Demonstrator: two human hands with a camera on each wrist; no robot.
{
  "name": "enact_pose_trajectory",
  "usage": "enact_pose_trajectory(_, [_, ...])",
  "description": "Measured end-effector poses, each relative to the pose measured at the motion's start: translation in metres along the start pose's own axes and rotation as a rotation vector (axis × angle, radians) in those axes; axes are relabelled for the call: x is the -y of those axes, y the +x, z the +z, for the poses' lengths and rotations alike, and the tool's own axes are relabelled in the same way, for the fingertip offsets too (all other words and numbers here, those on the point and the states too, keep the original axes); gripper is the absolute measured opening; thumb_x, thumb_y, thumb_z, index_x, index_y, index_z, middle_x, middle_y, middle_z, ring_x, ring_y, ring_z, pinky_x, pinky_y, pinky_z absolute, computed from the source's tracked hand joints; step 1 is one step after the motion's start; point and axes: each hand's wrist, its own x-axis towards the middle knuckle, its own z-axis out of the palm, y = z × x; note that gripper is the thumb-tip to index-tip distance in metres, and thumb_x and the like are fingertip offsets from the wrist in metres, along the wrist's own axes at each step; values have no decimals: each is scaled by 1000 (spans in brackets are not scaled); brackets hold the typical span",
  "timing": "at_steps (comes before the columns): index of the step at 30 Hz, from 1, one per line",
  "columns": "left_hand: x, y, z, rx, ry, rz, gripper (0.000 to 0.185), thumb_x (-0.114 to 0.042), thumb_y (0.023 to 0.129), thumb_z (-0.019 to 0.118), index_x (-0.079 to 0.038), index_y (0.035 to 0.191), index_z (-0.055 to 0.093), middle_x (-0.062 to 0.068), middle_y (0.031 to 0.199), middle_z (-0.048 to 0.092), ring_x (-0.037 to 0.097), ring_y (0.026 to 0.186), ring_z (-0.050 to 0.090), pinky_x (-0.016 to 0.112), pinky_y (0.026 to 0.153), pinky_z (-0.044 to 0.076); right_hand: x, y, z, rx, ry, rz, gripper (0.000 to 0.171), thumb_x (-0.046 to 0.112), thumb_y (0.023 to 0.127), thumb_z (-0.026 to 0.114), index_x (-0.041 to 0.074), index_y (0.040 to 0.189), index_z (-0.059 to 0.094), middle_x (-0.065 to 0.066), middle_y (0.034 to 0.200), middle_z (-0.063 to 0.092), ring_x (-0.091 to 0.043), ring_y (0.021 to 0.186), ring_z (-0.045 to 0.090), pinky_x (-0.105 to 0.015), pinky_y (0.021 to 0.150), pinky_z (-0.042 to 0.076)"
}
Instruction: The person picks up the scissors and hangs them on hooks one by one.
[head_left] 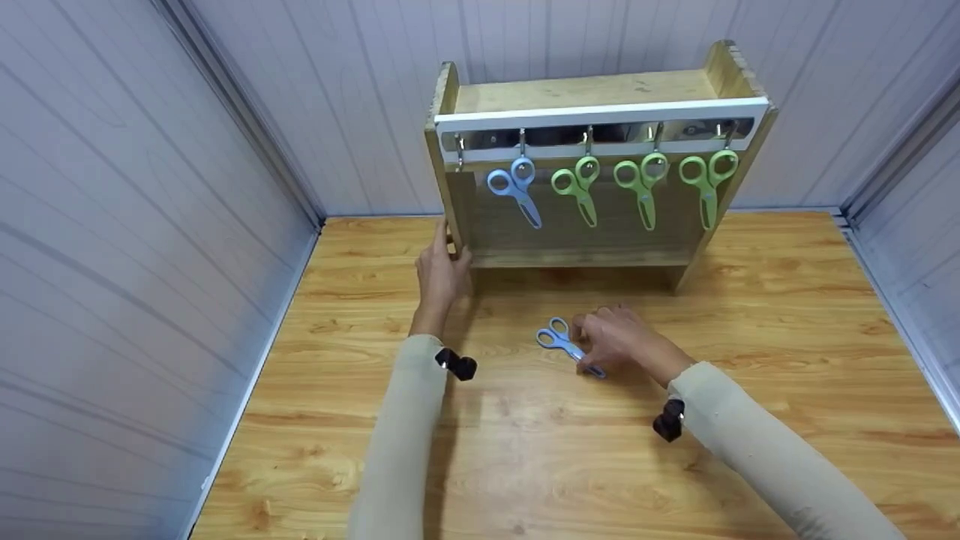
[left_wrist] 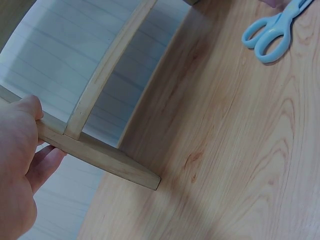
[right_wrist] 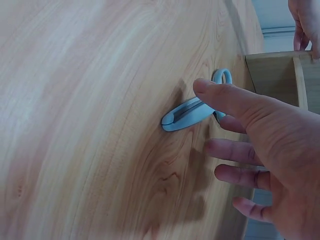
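My left hand [head_left: 441, 274] grips the left side board of a wooden rack [head_left: 585, 259]; in the left wrist view the thumb and fingers lie on either side of that board [left_wrist: 107, 159]. On the table lies a pair of light blue scissors [head_left: 555, 337], its handle loops toward the rack. My right hand [head_left: 616, 336] is over these scissors, with its fingers spread apart in the right wrist view. There the thumb overlaps part of the scissors [right_wrist: 187, 116], and a shadow falls beside them. Whether a fingertip touches them I cannot tell.
A metal hook strip [head_left: 547, 135] runs along the rack's white front rail. From its hooks hang blue scissors [head_left: 523, 191] and three green scissors, the rightmost green pair [head_left: 707, 187] near the right side board. The wood-grain table [head_left: 510, 450] meets pale panel walls [head_left: 150, 225].
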Motion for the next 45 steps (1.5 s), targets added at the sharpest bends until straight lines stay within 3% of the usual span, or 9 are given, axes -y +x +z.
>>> enact_pose_trajectory(7, [-1,1,0,-7,13,9,63,-10,106,74,-13,165,53,23,139,80,37,110,86,53,98,68,-3,2,1,41,40,11,44,42,88,97,18,116,74,2,101,73,-20,86,54,-40,81,41])
enact_pose_trajectory(14, [1,-1,0,-14,3,21,62,-10,107,74,-11,165,53,25,140,79,38,110,86,52,96,69,-6,2,3,76,68,22,38,39,91,94,16,114,74,1,98,68,-21,90,55,-43,87,41])
enact_pose_trajectory(20, [1,0,0,-15,0,21,60,-10,107,74,-13,163,55,24,140,79,37,110,86,51,95,69,-8,3,4,84,96,10,30,33,93,93,15,110,77,0,100,74,-17,88,58,-40,85,45])
enact_pose_trajectory(27, [3,1,1,-31,17,65,55,-11,106,74,-7,158,57,27,136,80,39,105,87,54,93,69,-8,3,5,81,139,-2,25,27,94,91,14,111,78,-2,104,81,-15,88,63,-37,83,50])
enact_pose_trajectory(35, [4,1,1,-27,13,50,56,-10,106,74,-8,159,57,26,136,80,38,106,87,53,94,69,-8,3,6,91,149,10,25,26,95,90,14,113,78,-2,105,80,-16,90,62,-40,86,50])
enact_pose_trajectory(45, [4,0,1,-20,7,39,57,-11,106,74,-12,161,56,24,137,80,37,106,87,52,94,69,-10,3,7,79,168,-8,21,22,94,89,15,105,73,1,97,73,-15,84,56,-32,79,41])
